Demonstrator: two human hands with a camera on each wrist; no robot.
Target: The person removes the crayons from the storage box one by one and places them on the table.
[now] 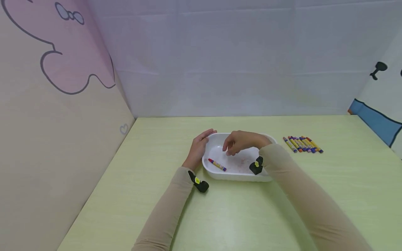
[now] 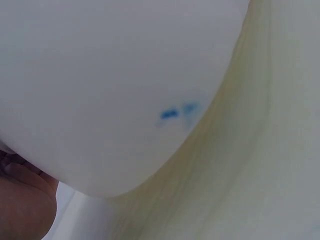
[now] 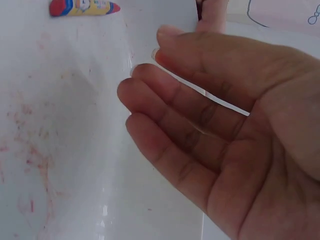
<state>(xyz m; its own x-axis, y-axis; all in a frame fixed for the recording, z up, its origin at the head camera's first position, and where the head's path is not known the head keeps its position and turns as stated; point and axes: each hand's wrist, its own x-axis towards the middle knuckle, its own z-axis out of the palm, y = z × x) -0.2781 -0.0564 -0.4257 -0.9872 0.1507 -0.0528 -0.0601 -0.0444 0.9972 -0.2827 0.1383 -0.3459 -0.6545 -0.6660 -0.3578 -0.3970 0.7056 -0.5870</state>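
A white plastic tray [image 1: 242, 176] stands on the table. My left hand [image 1: 197, 150] holds its left end, fingers along the outside near the back corner; the thumb's place is unclear. In the left wrist view that hand [image 2: 27, 200] shows at the lower left, against the tray's outer wall [image 2: 100, 90]. Over the tray hovers my right hand [image 1: 242, 141], its fingers loosely bent and holding nothing; the right wrist view shows the palm side of this hand [image 3: 215, 115]. One red crayon [image 1: 217, 165] in a yellow wrapper lies inside, near the left front [image 3: 84, 7].
Several crayons [image 1: 302, 144] lie side by side on the table, right of the tray. Reddish marks [image 3: 35, 160] cover part of the tray floor, and blue smudges [image 2: 172, 114] its outer wall. Hanging cloth [image 1: 220, 69] borders the pale green table [image 1: 220, 216].
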